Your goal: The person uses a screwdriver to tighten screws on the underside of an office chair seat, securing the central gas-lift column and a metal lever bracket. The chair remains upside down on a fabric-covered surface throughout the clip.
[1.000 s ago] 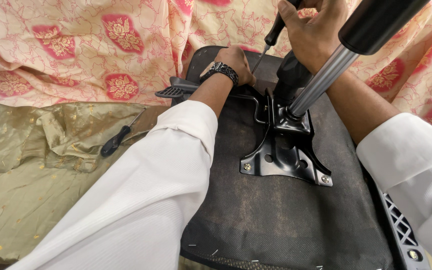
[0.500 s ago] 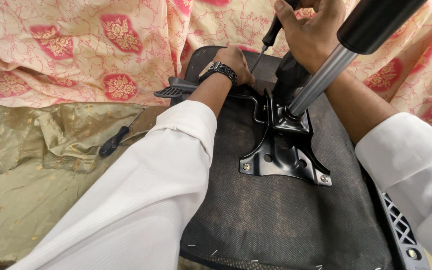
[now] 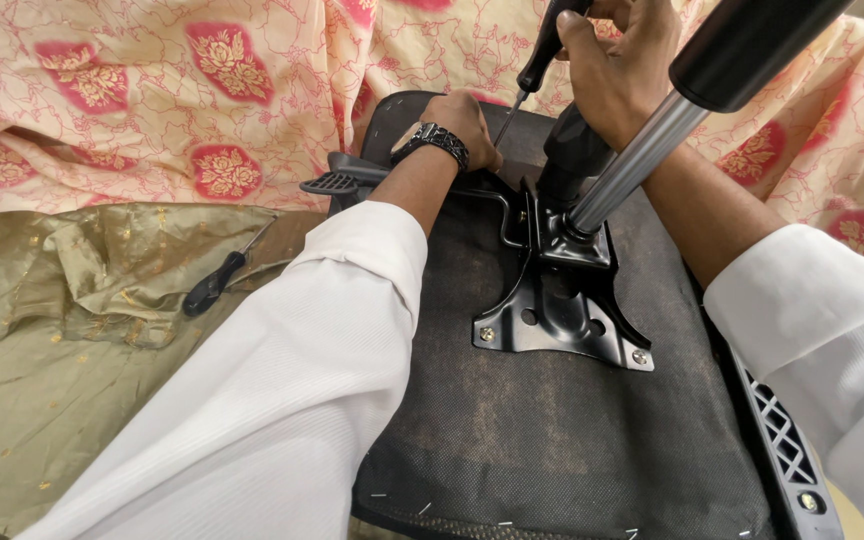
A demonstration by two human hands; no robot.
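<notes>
Both hands steady; seemingly two screwdrivers.

place: home-like room | cues: floral bedsheet, olive embroidered cloth under the work

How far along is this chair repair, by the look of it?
Two near screws already sit in the black mounting plate on the upturned seat. The right hand holds a screwdriver at the plate's far edge, with the left hand beside its tip. The far corners are hidden, so what remains is unclear.
</notes>
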